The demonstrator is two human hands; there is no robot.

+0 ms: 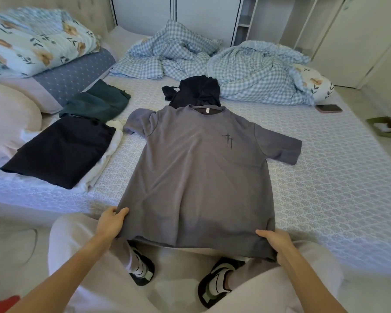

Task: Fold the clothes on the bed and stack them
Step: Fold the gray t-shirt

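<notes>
A grey T-shirt (196, 168) with a small dark chest print lies spread front-up on the bed (325, 177), collar away from me, hem hanging over the near edge. My left hand (111, 222) grips its lower left hem corner; my right hand (278, 245) grips the lower right corner. To the left lies a folded dark navy garment (59, 152) on top of a folded white one (104, 163). Behind those sits a folded dark green garment (95, 102). A crumpled black garment (194, 91) lies just beyond the grey collar.
A rumpled blue checked duvet (212, 64) fills the far side of the bed. Floral bedding and pillows (32, 41) pile up at the left. A phone (328, 108) lies near the right edge, a green tray (386, 127) beyond it. My legs and shoes are below the hem.
</notes>
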